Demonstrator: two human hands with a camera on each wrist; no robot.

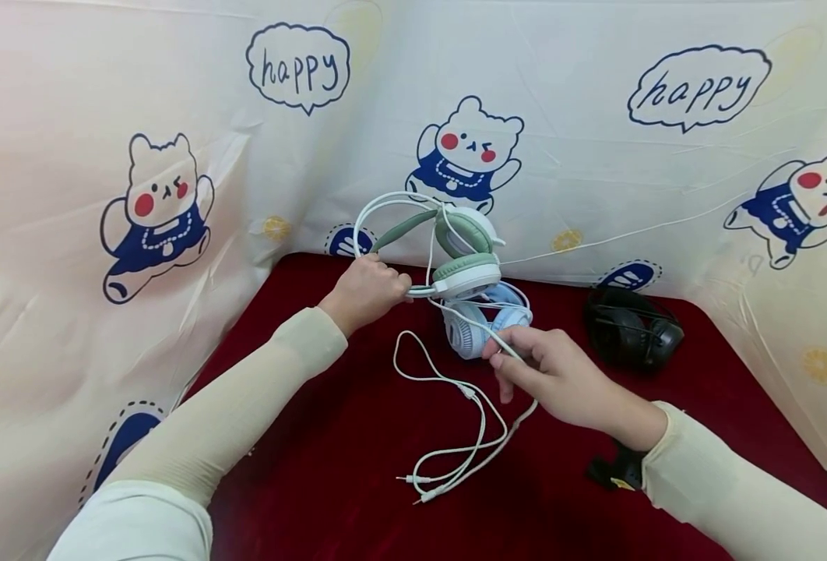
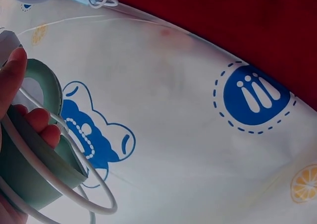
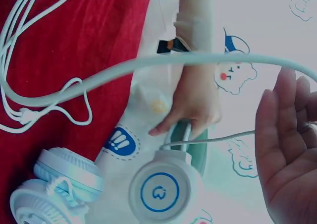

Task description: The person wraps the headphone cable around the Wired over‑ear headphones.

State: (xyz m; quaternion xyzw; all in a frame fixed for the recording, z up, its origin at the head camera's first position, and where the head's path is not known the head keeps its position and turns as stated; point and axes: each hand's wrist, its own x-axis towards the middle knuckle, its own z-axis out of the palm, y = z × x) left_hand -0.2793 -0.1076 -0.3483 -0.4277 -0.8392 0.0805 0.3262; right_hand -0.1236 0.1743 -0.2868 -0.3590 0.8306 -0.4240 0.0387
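Observation:
White-and-green over-ear headphones (image 1: 466,279) are held up above the table by my left hand (image 1: 371,288), which grips their headband. In the left wrist view, the fingers (image 2: 37,119) curl round the green padded band (image 2: 34,169). A loop of white cord hangs about the headband. My right hand (image 1: 561,374) pinches the headphones' white cable (image 1: 515,351) between thumb and fingers. From there the cable drops to the table in loose loops, its plugs (image 1: 420,495) near the front. Light blue headphones (image 3: 69,177) lie just behind and below the raised pair, partly hidden by it.
Black headphones (image 1: 634,331) lie at the right back of the red cloth-covered table (image 1: 301,467). A small black object (image 1: 617,471) sits by the right wrist. Printed white curtains (image 1: 561,156) enclose the back and sides, and a thin white cord (image 1: 624,235) crosses them.

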